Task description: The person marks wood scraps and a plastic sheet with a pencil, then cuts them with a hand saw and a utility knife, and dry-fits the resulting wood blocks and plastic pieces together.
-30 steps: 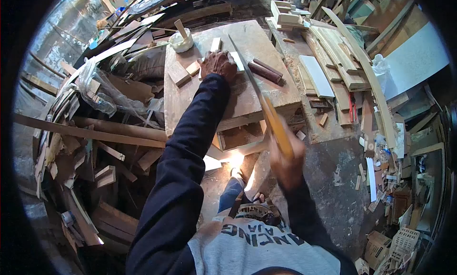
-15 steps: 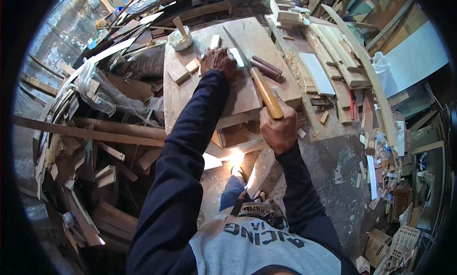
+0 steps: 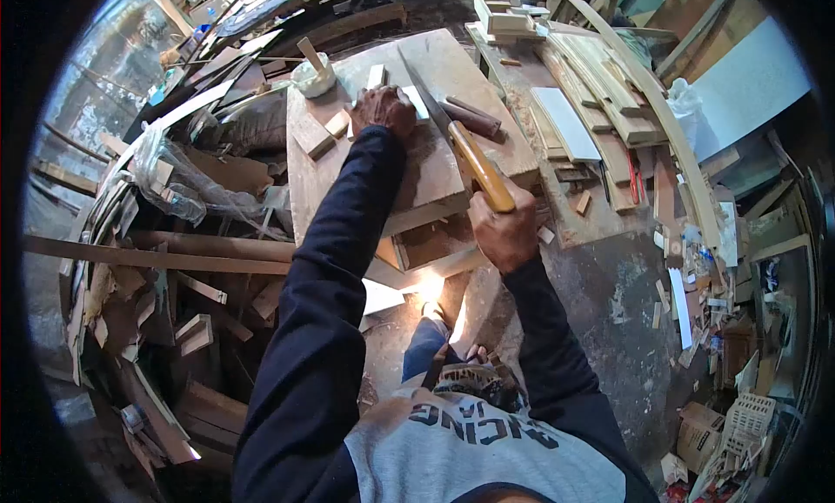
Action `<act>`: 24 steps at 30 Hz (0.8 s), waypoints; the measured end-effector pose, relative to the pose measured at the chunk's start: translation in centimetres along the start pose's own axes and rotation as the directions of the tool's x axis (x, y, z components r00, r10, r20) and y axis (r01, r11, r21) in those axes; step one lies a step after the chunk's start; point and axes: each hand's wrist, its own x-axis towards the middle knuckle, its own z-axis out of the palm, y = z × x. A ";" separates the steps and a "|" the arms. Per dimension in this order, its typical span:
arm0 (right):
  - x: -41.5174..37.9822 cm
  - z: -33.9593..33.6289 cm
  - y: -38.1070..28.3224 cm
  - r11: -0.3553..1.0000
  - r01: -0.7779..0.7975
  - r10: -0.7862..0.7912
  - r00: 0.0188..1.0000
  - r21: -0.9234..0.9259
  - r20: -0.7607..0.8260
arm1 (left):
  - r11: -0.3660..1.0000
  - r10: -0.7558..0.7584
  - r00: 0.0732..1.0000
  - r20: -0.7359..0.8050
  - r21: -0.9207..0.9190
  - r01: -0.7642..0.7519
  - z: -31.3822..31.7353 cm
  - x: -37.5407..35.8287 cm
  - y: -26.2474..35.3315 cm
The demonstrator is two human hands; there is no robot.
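My right hand (image 3: 504, 229) is closed around the yellow wooden handle (image 3: 483, 172) of a hand saw. The long narrow saw blade (image 3: 424, 87) points away from me over the wooden worktop (image 3: 426, 177). On the worktop, my left hand (image 3: 383, 111) is closed over a small light wood strip (image 3: 376, 75), whose far end sticks out past the knuckles. A white flat piece (image 3: 416, 103) shows between that hand and the blade. Wood blocks (image 3: 313, 136) lie left of the hand. Two brown round sticks (image 3: 471, 118) rest right of the saw.
A white tub (image 3: 313, 78) with a stick in it stands at the worktop's far left corner. Planks (image 3: 600, 85) and a white board (image 3: 564, 120) lie on the bench at right. Wood scraps crowd the left side. A long strip (image 3: 156, 252) reaches the worktop from the left.
The whole view has shifted slightly, so the worktop sits a little farther left. Both hands keep their grips, and the saw has moved only slightly relative to the worktop.
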 end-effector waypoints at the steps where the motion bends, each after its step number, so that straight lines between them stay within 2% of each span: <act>1: -0.9 -0.8 -0.3 0.998 -0.013 0.011 1.000 0.055 0.027 | 1.000 -0.016 1.000 -0.014 0.019 0.016 -0.2 0.3 -0.1; 3: -5.9 -4.1 -1.8 0.999 0.040 -0.041 0.998 0.031 0.040 | 0.998 -0.036 0.999 -0.016 0.052 0.037 -0.3 -0.1 0.1; 4: -7.4 -5.6 -2.4 0.996 0.088 -0.088 0.996 -0.011 0.028 | 0.999 -0.001 1.000 0.022 0.049 0.000 -1.2 -0.3 0.5; 6: -8.1 -6.3 -3.1 0.995 0.094 -0.095 0.995 0.046 0.027 | 0.999 -0.049 0.998 0.038 0.016 0.049 -2.1 -0.5 0.9; 8: -6.7 -4.4 -3.0 0.995 0.070 -0.068 0.997 0.069 -0.028 | 1.000 -0.024 0.999 0.026 0.019 0.024 -1.8 -0.7 0.9; 9: -4.2 -2.1 -1.9 0.995 0.097 -0.098 0.995 -0.027 -0.036 | 1.000 0.004 1.000 0.002 0.012 -0.004 -1.3 -1.0 0.5; 10: -1.6 0.0 -0.8 0.994 0.110 -0.111 0.993 -0.021 -0.039 | 1.000 0.031 0.999 -0.035 0.007 -0.031 -1.3 -0.8 0.3; 12: 1.3 1.9 0.3 0.996 0.077 -0.079 0.997 -0.049 -0.023 | 0.996 -0.073 0.995 0.062 0.062 0.069 -2.1 -0.3 0.9; 13: 0.9 1.1 0.3 0.995 0.021 -0.021 1.000 -0.095 -0.002 | 0.990 -0.126 0.985 0.121 0.083 0.117 -2.0 -0.5 1.4; 14: -1.1 0.1 0.3 1.000 0.025 -0.025 1.000 0.001 -0.008 | 0.995 -0.099 0.982 0.161 0.026 0.096 -1.5 -0.1 0.9; 16: -4.9 -2.8 -0.8 0.992 0.117 -0.114 0.992 0.052 -0.055 | 0.995 -0.096 0.988 0.119 0.038 0.092 -1.1 0.2 0.4; 19: -7.8 -5.4 -2.6 0.989 0.141 -0.139 0.989 0.044 -0.043 | 0.995 -0.082 0.991 0.108 0.067 0.075 -1.7 0.1 0.8; 22: -4.2 -2.2 -1.1 0.993 0.110 -0.112 0.992 -0.037 -0.061 | 0.997 -0.049 0.992 0.120 0.069 0.041 -2.1 -0.8 1.2; 24: 1.3 1.5 0.1 0.995 0.080 -0.077 0.996 0.052 -0.054 | 0.997 -0.060 0.991 0.118 0.059 0.054 -2.3 -1.0 0.9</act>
